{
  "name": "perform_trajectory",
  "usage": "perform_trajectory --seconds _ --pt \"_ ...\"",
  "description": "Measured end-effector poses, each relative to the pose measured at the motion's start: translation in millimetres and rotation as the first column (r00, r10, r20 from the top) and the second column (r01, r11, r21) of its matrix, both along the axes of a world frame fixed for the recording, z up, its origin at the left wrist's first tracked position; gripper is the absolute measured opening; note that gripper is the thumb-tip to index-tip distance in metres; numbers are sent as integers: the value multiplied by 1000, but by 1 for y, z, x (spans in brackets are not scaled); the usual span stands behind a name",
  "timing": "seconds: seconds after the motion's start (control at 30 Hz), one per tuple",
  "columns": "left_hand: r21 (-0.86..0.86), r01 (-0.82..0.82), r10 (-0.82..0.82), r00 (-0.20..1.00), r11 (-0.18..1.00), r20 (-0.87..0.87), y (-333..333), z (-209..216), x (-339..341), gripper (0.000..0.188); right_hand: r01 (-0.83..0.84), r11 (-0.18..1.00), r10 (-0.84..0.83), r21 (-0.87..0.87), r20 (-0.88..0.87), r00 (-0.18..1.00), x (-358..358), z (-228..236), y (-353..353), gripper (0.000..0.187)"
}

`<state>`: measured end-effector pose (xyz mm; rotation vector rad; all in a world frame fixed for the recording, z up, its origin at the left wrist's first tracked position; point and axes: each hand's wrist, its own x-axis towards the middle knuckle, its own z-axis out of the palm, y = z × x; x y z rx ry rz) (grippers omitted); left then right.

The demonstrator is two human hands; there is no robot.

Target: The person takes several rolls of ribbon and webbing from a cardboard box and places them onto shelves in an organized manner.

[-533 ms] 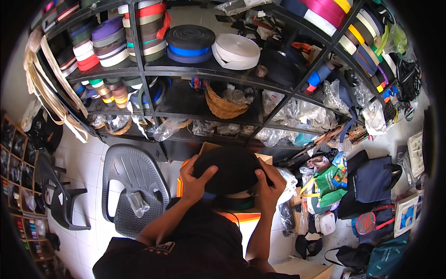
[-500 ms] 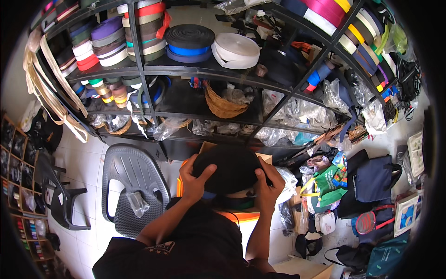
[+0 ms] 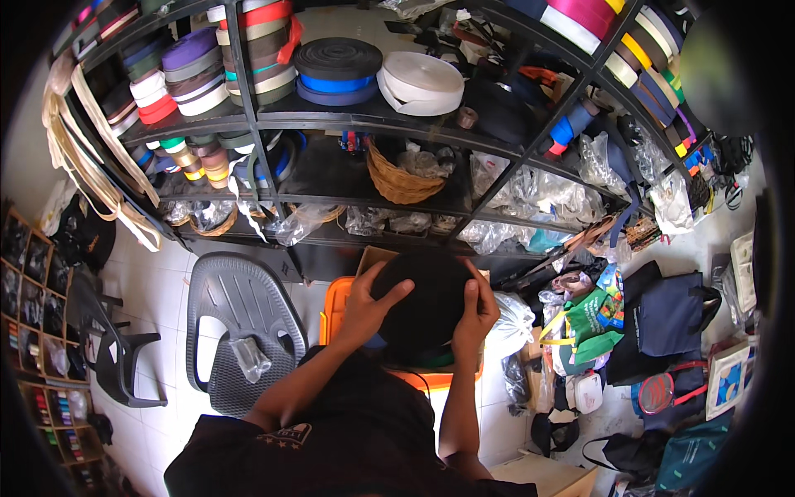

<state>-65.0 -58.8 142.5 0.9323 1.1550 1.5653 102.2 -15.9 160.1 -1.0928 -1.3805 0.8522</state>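
Observation:
Between my hands is a dark, round, flat thing that looks like a roll of black webbing [image 3: 425, 302]. My left hand [image 3: 363, 308] grips its left edge, with the thumb lying across the upper face. On the opposite edge, my right hand [image 3: 474, 318] holds on with its thumb upright and the fingers behind. Both hands are closed on the roll, though the far fingers are partly hidden. Beneath it sits an orange crate [image 3: 337, 300], with a cardboard box [image 3: 373, 258] showing behind the roll. What lies in the crate is mostly covered, apart from dark and green bits.
Black shelving [image 3: 356, 124] ahead carries several rolls of webbing, a wicker basket [image 3: 403, 178] and plastic bags. A grey plastic chair [image 3: 240, 298] with a clear packet [image 3: 248, 358] stands at left. Bags, including a green one [image 3: 590, 331], crowd the floor at right.
The roll and both hands have shifted slightly, the left hand moving right. The roll's face now looks rounder, tilted more toward me. Both hands keep their hold.

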Motion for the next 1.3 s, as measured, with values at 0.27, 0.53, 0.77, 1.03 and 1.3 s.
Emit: perform_trajectory --seconds 0.27,0.53,0.77,1.03,1.3 --pt "-112 -450 464 850 886 251 -4 -28 37 39 146 989 -139 17 -212 967 -45 -11 -17 36" --pt "-62 -228 236 945 972 225 -3 -7 6 38 -79 992 76 -103 -30 997 -14 18 3 34" --pt "-3 -504 496 849 864 182 -5 -8 15 38 88 993 -95 -83 -78 992 -41 15 -13 36" --pt "-75 -608 593 729 790 341 -5 -16 29 39 103 994 -106 -27 -213 971 -64 7 -23 39" --pt "-92 -705 674 619 703 403 7 -7 12 48 -1 987 -41 -159 -257 966 -91 -9 -42 41"
